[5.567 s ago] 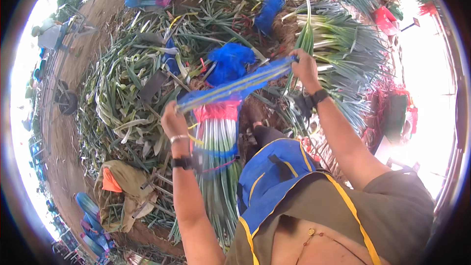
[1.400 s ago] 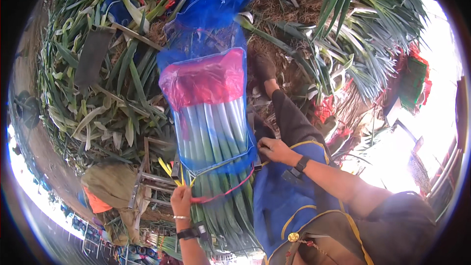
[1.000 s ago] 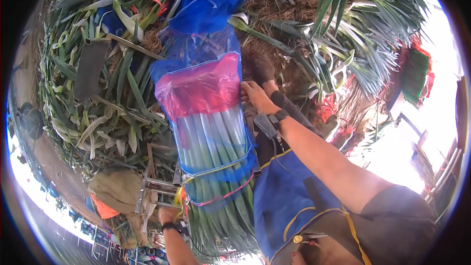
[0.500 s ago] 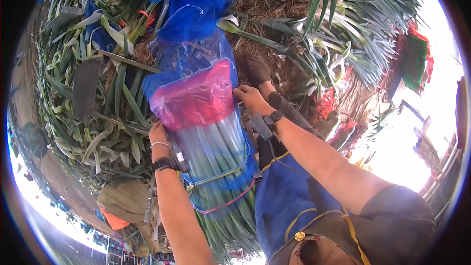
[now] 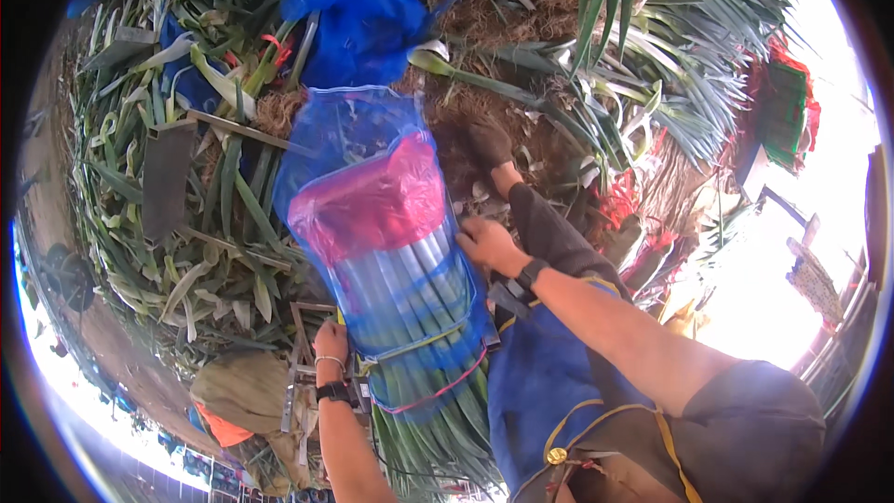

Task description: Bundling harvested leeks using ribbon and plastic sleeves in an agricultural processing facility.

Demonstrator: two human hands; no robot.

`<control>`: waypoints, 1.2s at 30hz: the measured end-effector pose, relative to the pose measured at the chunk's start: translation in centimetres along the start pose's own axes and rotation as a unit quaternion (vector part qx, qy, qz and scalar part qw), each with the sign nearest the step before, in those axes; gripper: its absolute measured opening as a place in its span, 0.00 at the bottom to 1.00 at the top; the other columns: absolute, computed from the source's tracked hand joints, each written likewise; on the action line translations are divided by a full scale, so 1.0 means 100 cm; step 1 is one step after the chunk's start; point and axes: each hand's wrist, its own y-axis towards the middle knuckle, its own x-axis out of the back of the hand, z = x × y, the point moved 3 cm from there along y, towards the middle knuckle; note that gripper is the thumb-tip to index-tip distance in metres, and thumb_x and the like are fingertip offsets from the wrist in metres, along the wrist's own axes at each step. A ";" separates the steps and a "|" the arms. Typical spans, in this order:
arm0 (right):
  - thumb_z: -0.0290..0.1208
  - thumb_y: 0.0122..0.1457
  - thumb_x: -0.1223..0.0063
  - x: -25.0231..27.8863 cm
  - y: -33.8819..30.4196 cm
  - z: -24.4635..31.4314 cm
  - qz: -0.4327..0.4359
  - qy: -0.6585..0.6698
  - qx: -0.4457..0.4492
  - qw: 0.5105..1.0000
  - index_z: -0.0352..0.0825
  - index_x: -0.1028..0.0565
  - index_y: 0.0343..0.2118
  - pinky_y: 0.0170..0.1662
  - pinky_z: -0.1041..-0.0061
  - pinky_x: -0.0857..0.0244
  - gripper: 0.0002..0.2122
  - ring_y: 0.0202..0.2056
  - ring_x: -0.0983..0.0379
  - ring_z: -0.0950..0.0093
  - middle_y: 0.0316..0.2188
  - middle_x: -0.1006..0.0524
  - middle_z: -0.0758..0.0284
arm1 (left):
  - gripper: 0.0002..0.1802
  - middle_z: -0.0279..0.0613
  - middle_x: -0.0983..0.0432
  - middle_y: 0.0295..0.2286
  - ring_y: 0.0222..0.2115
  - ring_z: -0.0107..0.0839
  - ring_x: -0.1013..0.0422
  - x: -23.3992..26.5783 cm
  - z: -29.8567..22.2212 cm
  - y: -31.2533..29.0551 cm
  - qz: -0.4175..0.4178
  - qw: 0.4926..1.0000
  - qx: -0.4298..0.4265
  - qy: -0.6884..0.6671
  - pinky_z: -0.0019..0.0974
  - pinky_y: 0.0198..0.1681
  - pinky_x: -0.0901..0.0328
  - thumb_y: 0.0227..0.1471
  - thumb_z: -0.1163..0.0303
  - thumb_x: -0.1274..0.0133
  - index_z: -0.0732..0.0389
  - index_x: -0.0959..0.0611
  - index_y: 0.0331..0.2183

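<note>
A long bundle of leeks lies in front of me inside a blue mesh bag. Pink plastic film wraps its far end under the mesh, and green leaves stick out at the near end. At the bundle's near left edge, my left hand is closed, its fingertips partly hidden against the bag's side. My right hand has its fingers curled in on the mesh at the bag's right edge. A pale cord and a pink cord run across the lower part of the bundle.
More blue mesh is heaped beyond the bag. Loose leeks pile up at left, others at far right. Metal frame pieces stand left of the bundle. My shoe rests right of it. A cloth-covered item lies near left.
Both hands have moved nearer to me along the bundle, the left one farther. The mesh bag's far edge has come toward me, apart from the mesh heap. The pink-wrapped end has shifted slightly.
</note>
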 end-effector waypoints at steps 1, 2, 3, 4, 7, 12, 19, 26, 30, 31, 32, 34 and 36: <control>0.36 0.54 0.54 0.005 0.010 0.003 -0.013 -0.010 0.006 1.000 0.32 0.29 0.26 0.37 0.59 0.36 0.11 0.35 0.30 0.55 0.28 0.28 0.55 | 0.13 0.57 0.25 0.30 0.34 0.54 0.29 0.001 -0.001 0.001 0.029 1.000 -0.011 0.006 0.48 0.38 0.35 0.48 0.63 0.50 0.65 0.22 0.27; 0.36 0.53 0.53 0.011 0.018 0.009 -0.027 -0.022 0.020 0.999 0.32 0.29 0.26 0.37 0.60 0.36 0.11 0.35 0.30 0.55 0.28 0.28 0.55 | 0.14 0.57 0.24 0.30 0.34 0.54 0.29 0.007 -0.009 0.007 0.050 0.998 -0.021 0.009 0.49 0.39 0.35 0.48 0.63 0.50 0.65 0.21 0.27; 0.35 0.52 0.53 0.011 0.015 0.011 -0.026 -0.021 0.039 0.999 0.33 0.29 0.25 0.35 0.59 0.36 0.10 0.34 0.30 0.56 0.27 0.28 0.55 | 0.13 0.57 0.24 0.32 0.35 0.53 0.28 0.010 -0.010 0.014 0.075 0.995 -0.013 0.060 0.48 0.39 0.35 0.48 0.63 0.50 0.65 0.21 0.28; 0.35 0.50 0.52 0.005 0.008 0.012 0.012 -0.058 0.083 0.995 0.33 0.29 0.25 0.34 0.59 0.35 0.09 0.33 0.30 0.56 0.26 0.28 0.56 | 0.13 0.57 0.24 0.33 0.37 0.53 0.28 0.013 -0.012 0.020 0.099 0.989 -0.004 0.111 0.48 0.40 0.34 0.48 0.64 0.50 0.64 0.20 0.29; 0.36 0.46 0.50 -0.023 -0.083 -0.017 0.195 -0.130 0.156 0.959 0.36 0.28 0.24 0.33 0.60 0.33 0.08 0.30 0.28 0.58 0.25 0.27 0.60 | 0.13 0.55 0.24 0.36 0.40 0.50 0.28 0.016 -0.025 0.031 0.160 0.963 0.019 0.214 0.47 0.41 0.33 0.47 0.65 0.50 0.62 0.18 0.33; 0.38 0.49 0.51 0.008 -0.085 -0.031 0.314 -0.117 0.053 0.941 0.37 0.26 0.32 0.36 0.62 0.33 0.12 0.35 0.27 0.58 0.29 0.24 0.59 | 0.14 0.51 0.24 0.39 0.42 0.47 0.28 0.021 -0.064 0.027 0.168 0.949 0.052 0.263 0.45 0.42 0.32 0.47 0.66 0.49 0.59 0.18 0.36; 0.49 0.61 0.60 0.005 0.024 -0.023 0.158 0.257 -0.240 0.923 0.32 0.29 0.40 0.35 0.72 0.34 0.21 0.29 0.28 0.70 0.25 0.26 0.66 | 0.12 0.34 0.23 0.29 0.29 0.28 0.29 0.025 -0.093 0.056 0.059 0.737 0.189 -0.647 0.33 0.36 0.33 0.51 0.63 0.46 0.63 0.20 0.33; 0.45 0.60 0.54 -0.028 0.021 -0.011 0.054 0.310 -0.212 0.925 0.32 0.27 0.36 0.32 0.74 0.36 0.17 0.27 0.31 0.73 0.23 0.28 0.69 | 0.13 0.39 0.24 0.24 0.24 0.34 0.30 0.015 -0.058 0.077 -0.146 0.896 0.076 -0.412 0.37 0.33 0.35 0.54 0.64 0.48 0.65 0.21 0.30; 0.40 0.58 0.50 -0.011 0.029 -0.021 -0.010 0.233 -0.110 0.966 0.31 0.27 0.30 0.31 0.72 0.36 0.14 0.27 0.30 0.74 0.23 0.27 0.64 | 0.14 0.53 0.23 0.30 0.32 0.52 0.27 0.033 -0.084 0.065 -0.189 0.979 0.049 -0.061 0.48 0.35 0.34 0.53 0.62 0.54 0.63 0.22 0.32; 0.40 0.57 0.50 -0.004 0.032 -0.022 -0.006 0.203 -0.098 0.974 0.31 0.27 0.29 0.32 0.71 0.36 0.14 0.27 0.30 0.74 0.23 0.27 0.63 | 0.13 0.55 0.23 0.32 0.35 0.54 0.28 0.036 -0.099 0.057 -0.157 0.985 0.066 -0.019 0.49 0.36 0.34 0.53 0.62 0.55 0.61 0.22 0.33; 0.39 0.57 0.50 -0.001 0.034 -0.015 0.003 0.176 -0.082 0.981 0.30 0.27 0.28 0.32 0.71 0.36 0.14 0.27 0.30 0.75 0.23 0.27 0.62 | 0.13 0.56 0.24 0.34 0.37 0.56 0.29 0.040 -0.104 0.050 -0.128 0.988 0.088 0.024 0.51 0.38 0.33 0.53 0.62 0.56 0.59 0.22 0.34; 0.38 0.57 0.51 0.005 0.035 0.013 0.054 0.157 -0.110 0.980 0.30 0.28 0.30 0.32 0.70 0.36 0.13 0.27 0.30 0.74 0.23 0.27 0.62 | 0.13 0.54 0.23 0.35 0.38 0.54 0.28 0.022 -0.050 0.044 -0.058 0.990 0.100 0.074 0.50 0.39 0.33 0.53 0.63 0.56 0.57 0.22 0.36; 0.38 0.57 0.52 0.012 0.032 0.016 0.054 0.118 -0.093 0.987 0.30 0.28 0.29 0.31 0.68 0.36 0.13 0.27 0.30 0.69 0.23 0.27 0.60 | 0.14 0.53 0.24 0.37 0.40 0.52 0.28 0.010 -0.041 0.033 0.013 0.986 0.098 0.135 0.48 0.41 0.33 0.53 0.63 0.57 0.54 0.20 0.38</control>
